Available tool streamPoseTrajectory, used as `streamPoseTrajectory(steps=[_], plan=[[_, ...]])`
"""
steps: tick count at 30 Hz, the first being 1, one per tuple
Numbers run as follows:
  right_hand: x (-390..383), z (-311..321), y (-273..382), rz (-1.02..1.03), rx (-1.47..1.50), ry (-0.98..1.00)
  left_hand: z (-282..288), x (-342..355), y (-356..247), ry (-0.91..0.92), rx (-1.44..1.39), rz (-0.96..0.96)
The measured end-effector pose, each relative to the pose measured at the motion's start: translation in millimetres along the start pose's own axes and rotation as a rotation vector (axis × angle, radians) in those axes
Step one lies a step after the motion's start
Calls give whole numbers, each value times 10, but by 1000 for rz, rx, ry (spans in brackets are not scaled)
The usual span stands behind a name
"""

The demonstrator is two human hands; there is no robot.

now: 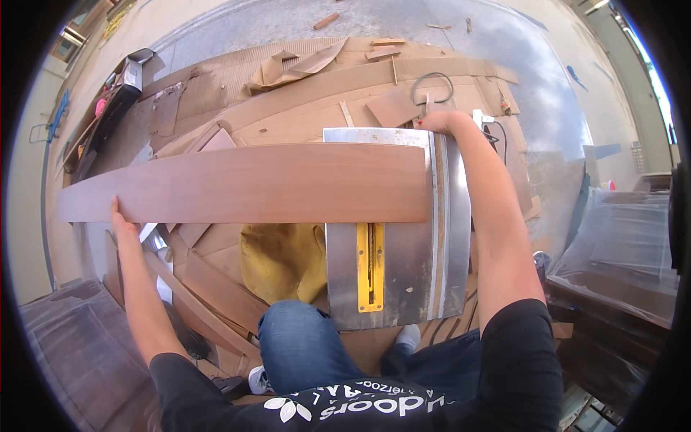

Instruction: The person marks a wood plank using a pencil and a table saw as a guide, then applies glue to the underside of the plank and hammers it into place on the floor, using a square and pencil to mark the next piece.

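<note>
A long reddish-brown wooden board (252, 183) lies across a table saw (410, 288), its right end by the metal rip fence (439, 237). Well out to the left, the board extends past the saw's top. My left hand (124, 219) grips its near edge, thumb on top and the other fingers hidden beneath. At the far end of the fence, my right hand (440, 122) is closed around it, fingers partly hidden. A yellow throat plate (371, 277) with a slot is set in the saw's top, nearer me than the board; the board covers the area beyond it.
Cardboard sheets (288, 101) and wood offcuts (392, 106) cover the floor around the saw. A yellow bag-like thing (283, 261) sits left of the saw. Plastic-wrapped dark stacks stand at the right (612, 237) and lower left (86, 345). A cable (500, 137) lies beyond my right arm.
</note>
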State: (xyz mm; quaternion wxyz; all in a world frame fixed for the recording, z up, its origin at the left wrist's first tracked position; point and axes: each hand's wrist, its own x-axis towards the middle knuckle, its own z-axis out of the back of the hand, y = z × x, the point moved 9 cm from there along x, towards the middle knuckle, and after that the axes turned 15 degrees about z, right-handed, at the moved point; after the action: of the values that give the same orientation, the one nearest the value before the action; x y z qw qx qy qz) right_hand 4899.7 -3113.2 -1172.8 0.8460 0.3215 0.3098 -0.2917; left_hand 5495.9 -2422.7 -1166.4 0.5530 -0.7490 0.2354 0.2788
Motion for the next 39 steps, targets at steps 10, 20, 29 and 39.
streamPoseTrajectory(steps=[10,20,29,39], plan=[[-1019,164,361,628,480,-1200,239,237,-188,-35,-39,-63],[-1465,-535,1188,587,116,-1292,-148,-185,636,303,-262,-74],[-1508,-509,1437,564,121,-1347,-196,37,493,54,-121,11],[-1483,-634,1340,578,224,-1238,-227,142,598,37,-84,47]])
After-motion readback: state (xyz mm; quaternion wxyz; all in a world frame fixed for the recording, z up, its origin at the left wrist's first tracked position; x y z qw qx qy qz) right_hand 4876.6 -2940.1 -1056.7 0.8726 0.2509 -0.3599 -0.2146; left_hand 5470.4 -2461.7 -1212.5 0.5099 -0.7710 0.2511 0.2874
